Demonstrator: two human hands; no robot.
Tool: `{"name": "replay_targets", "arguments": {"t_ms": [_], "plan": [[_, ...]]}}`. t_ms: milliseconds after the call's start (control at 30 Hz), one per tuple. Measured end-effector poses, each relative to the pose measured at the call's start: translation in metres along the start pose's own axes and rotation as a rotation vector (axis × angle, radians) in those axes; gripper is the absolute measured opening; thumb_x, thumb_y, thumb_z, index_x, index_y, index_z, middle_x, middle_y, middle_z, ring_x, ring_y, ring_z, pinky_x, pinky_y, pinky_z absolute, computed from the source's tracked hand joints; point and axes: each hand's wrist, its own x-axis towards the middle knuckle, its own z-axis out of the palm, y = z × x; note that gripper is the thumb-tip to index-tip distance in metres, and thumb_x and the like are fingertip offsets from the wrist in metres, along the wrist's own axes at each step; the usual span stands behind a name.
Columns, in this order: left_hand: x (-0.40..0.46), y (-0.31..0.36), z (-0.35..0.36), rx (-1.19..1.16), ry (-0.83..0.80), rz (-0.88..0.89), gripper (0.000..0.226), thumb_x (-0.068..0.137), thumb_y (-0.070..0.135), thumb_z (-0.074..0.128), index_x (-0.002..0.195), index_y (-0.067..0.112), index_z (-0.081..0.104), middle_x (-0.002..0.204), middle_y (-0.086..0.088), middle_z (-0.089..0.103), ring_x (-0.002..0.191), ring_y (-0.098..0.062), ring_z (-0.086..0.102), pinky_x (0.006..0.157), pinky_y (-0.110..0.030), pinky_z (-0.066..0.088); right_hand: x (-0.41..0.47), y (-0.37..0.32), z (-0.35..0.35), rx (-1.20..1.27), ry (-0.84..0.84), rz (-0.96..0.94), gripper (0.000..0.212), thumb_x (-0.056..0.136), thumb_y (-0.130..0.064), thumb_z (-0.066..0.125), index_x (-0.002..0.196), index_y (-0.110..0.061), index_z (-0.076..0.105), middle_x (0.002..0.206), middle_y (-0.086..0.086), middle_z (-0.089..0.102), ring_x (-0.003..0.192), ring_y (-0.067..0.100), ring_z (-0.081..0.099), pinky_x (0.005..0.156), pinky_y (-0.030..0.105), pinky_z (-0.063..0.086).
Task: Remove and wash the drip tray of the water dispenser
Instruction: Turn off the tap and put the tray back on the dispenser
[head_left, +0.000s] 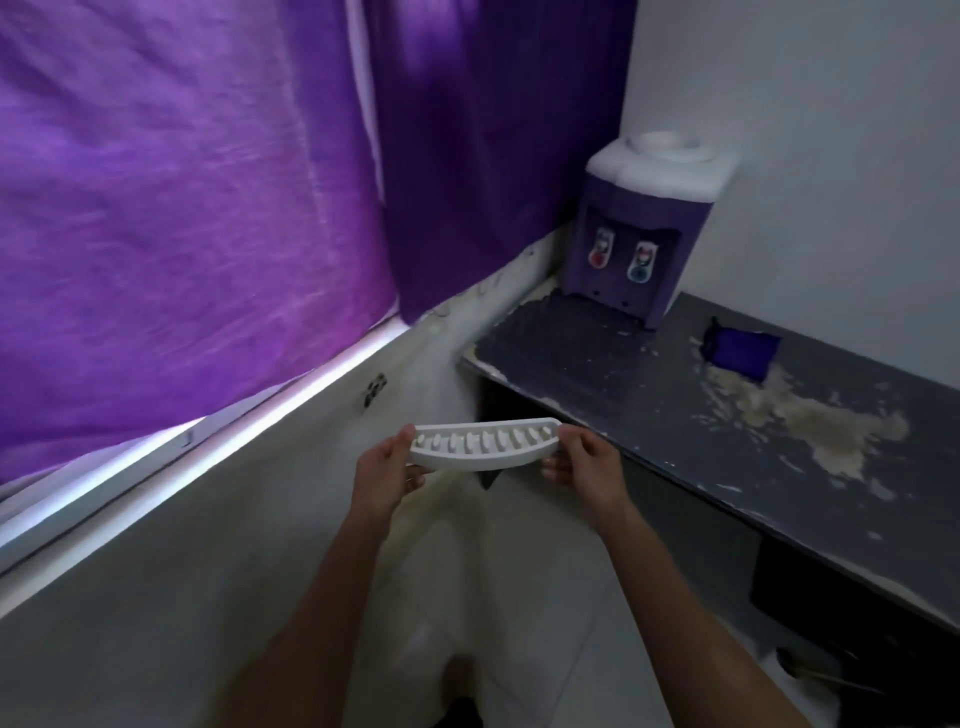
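A white slotted drip tray (483, 448) hangs in the air over the floor, held level by both hands. My left hand (387, 470) grips its left end. The right end sits pinched in my right hand (584, 465). The purple and white water dispenser (641, 228) stands at the far corner of a worn dark table (675, 415), well beyond the tray, with two taps on its front and nothing in the space under them.
A purple curtain (208, 208) covers the window on the left, above a pale wall. A small purple object (737, 351) lies on the table right of the dispenser. Light floor tiles (545, 597) stretch below my arms.
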Motion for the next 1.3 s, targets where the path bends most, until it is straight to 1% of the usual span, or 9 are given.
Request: {"name": "replay_targets", "arguments": {"t_ms": [233, 367, 533, 633, 767, 900, 1067, 1200, 1300], "plan": [[0.113, 0.026, 0.076, 0.065, -0.142, -0.038, 0.026, 0.094, 0.039, 0.058, 0.096, 0.016, 0.070, 0.089, -0.005, 0.077, 0.075, -0.021, 0.075, 0.059, -0.028, 0.052, 0.097, -0.037, -0.005, 0.055, 0.131, -0.008, 0.021, 0.098, -0.014, 0.058, 0.109, 0.003, 0.065, 0.086, 0.014, 0.064, 0.065, 0.022, 0.060, 0.055, 0.026, 0.060], [0.171, 0.042, 0.120, 0.071, -0.206, -0.093, 0.026, 0.095, 0.039, 0.057, 0.100, 0.016, 0.069, 0.096, -0.010, 0.075, 0.083, -0.026, 0.072, 0.069, -0.033, 0.057, 0.145, -0.052, -0.011, 0.092, 0.229, -0.017, 0.016, 0.098, -0.014, 0.059, 0.104, -0.001, 0.066, 0.083, 0.014, 0.064, 0.063, 0.024, 0.061, 0.053, 0.026, 0.060], [0.221, 0.052, 0.177, -0.043, -0.307, -0.202, 0.029, 0.093, 0.033, 0.061, 0.111, 0.010, 0.064, 0.103, -0.011, 0.072, 0.089, -0.023, 0.073, 0.064, -0.025, 0.059, 0.200, -0.061, -0.031, 0.167, 0.324, -0.045, 0.016, 0.099, -0.014, 0.058, 0.105, -0.001, 0.064, 0.077, 0.006, 0.063, 0.062, 0.021, 0.059, 0.056, 0.026, 0.060], [0.248, 0.054, 0.213, -0.030, -0.344, -0.219, 0.033, 0.093, 0.029, 0.062, 0.118, 0.006, 0.061, 0.108, -0.012, 0.071, 0.090, -0.021, 0.072, 0.062, -0.022, 0.058, 0.236, -0.066, -0.046, 0.183, 0.357, -0.033, 0.012, 0.098, -0.015, 0.059, 0.100, -0.005, 0.065, 0.077, 0.007, 0.065, 0.060, 0.019, 0.061, 0.055, 0.025, 0.059], [0.280, 0.055, 0.260, 0.045, -0.392, -0.214, 0.034, 0.096, 0.031, 0.056, 0.124, 0.010, 0.059, 0.115, -0.010, 0.069, 0.092, -0.019, 0.071, 0.064, -0.022, 0.059, 0.285, -0.077, -0.067, 0.188, 0.364, -0.030, 0.010, 0.098, -0.015, 0.060, 0.094, -0.009, 0.066, 0.080, 0.010, 0.066, 0.063, 0.021, 0.061, 0.056, 0.026, 0.060], [0.307, 0.055, 0.306, 0.099, -0.388, -0.200, 0.032, 0.098, 0.030, 0.054, 0.122, 0.011, 0.061, 0.111, -0.011, 0.070, 0.089, -0.018, 0.070, 0.073, -0.028, 0.058, 0.330, -0.089, -0.089, 0.211, 0.389, -0.017, 0.011, 0.098, -0.013, 0.059, 0.101, -0.004, 0.064, 0.078, 0.008, 0.064, 0.063, 0.021, 0.060, 0.056, 0.026, 0.059], [0.335, 0.054, 0.358, 0.010, -0.340, -0.262, 0.024, 0.096, 0.023, 0.058, 0.113, 0.007, 0.065, 0.103, -0.014, 0.070, 0.084, -0.019, 0.067, 0.070, -0.025, 0.059, 0.374, -0.097, -0.112, 0.220, 0.384, -0.003, 0.021, 0.098, -0.011, 0.058, 0.113, 0.003, 0.061, 0.085, 0.013, 0.066, 0.064, 0.021, 0.059, 0.055, 0.024, 0.058], [0.357, 0.046, 0.386, -0.041, -0.310, -0.341, 0.021, 0.093, 0.021, 0.061, 0.106, 0.006, 0.068, 0.090, -0.009, 0.071, 0.081, -0.016, 0.067, 0.066, -0.024, 0.058, 0.399, -0.094, -0.125, 0.238, 0.362, 0.025, 0.028, 0.098, -0.011, 0.058, 0.120, 0.007, 0.059, 0.099, 0.020, 0.067, 0.076, 0.026, 0.061, 0.060, 0.024, 0.057], [0.375, 0.038, 0.397, -0.026, -0.310, -0.368, 0.022, 0.093, 0.021, 0.062, 0.110, 0.007, 0.067, 0.092, -0.008, 0.072, 0.084, -0.016, 0.068, 0.069, -0.025, 0.057, 0.416, -0.089, -0.129, 0.238, 0.366, 0.051, 0.030, 0.098, -0.011, 0.058, 0.122, 0.008, 0.058, 0.103, 0.022, 0.065, 0.082, 0.028, 0.061, 0.066, 0.028, 0.057]]}}
